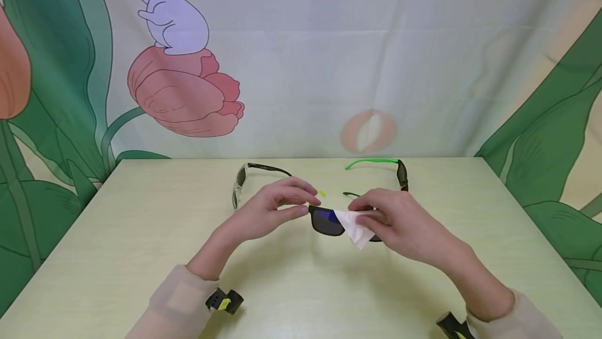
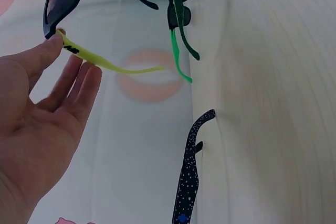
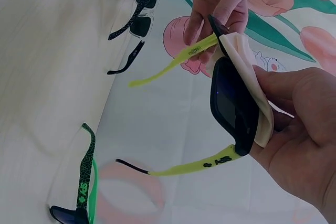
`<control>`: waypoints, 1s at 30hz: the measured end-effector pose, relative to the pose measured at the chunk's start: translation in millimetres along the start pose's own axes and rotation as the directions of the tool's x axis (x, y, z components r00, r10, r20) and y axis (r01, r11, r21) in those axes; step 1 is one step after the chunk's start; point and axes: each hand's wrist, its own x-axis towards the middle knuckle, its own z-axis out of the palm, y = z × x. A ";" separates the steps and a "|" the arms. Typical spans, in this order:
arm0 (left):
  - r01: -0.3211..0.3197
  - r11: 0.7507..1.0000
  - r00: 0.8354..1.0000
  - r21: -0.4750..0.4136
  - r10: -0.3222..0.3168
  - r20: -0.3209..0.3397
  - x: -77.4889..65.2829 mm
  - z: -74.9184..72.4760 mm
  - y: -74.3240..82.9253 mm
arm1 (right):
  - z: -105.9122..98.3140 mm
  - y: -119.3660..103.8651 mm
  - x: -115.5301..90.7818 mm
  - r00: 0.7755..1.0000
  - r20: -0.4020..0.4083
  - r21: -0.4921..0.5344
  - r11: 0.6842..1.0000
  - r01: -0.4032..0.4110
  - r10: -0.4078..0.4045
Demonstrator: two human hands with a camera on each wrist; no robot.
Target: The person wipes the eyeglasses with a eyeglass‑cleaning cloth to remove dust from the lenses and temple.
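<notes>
Both hands hold sunglasses with a black front, dark bluish lenses (image 1: pixel 326 222) and yellow temples (image 2: pixel 105 62), raised above the table. The left hand (image 1: pixel 263 211) pinches the frame's left corner by the hinge between thumb and fingers. A thin white cloth (image 1: pixel 355 226) is folded over the other lens, and the right hand (image 1: pixel 404 224) pinches it there, thumb on one side and fingers on the other. In the right wrist view, the cloth (image 3: pixel 239 59) wraps over the frame's top edge, and both temples stand unfolded, pointing away from the person.
Clear-framed sunglasses with black speckled temples (image 1: pixel 269 167) lie at the table's back left. Black-fronted sunglasses with green temples (image 1: pixel 373 161) rest at the back right, partly hidden by the right hand. A printed curtain (image 1: pixel 301 67) hangs behind the pale wooden table (image 1: pixel 141 234).
</notes>
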 end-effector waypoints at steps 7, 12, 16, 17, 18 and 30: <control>0.153 0.987 0.976 -0.037 -0.157 -0.148 1.8 2.2 -19.3 | 2.6 1.9 -1.0 0.995 -0.055 -0.087 0.993 0.074 -0.079; 0.291 0.951 0.934 -0.108 -0.307 -0.185 3.0 2.3 -20.1 | 6.5 5.3 -1.0 0.984 -0.088 -0.173 0.975 0.140 -0.156; 0.332 0.923 0.921 -0.193 -0.361 -0.145 4.9 3.7 -19.0 | 8.8 7.0 -0.7 0.976 -0.097 -0.238 0.956 0.169 -0.197; 0.339 0.917 0.918 -0.209 -0.371 -0.137 5.4 4.2 -18.0 | 9.2 7.0 -0.5 0.974 -0.097 -0.251 0.952 0.176 -0.206; 0.345 0.912 0.917 -0.221 -0.378 -0.129 5.9 4.6 -17.4 | 9.6 6.9 -0.3 0.971 -0.098 -0.264 0.947 0.184 -0.216; 0.357 0.849 0.900 -0.389 -0.425 -0.101 9.0 8.7 -12.8 | 13.2 6.9 0.4 0.961 -0.043 -0.339 0.909 0.243 -0.273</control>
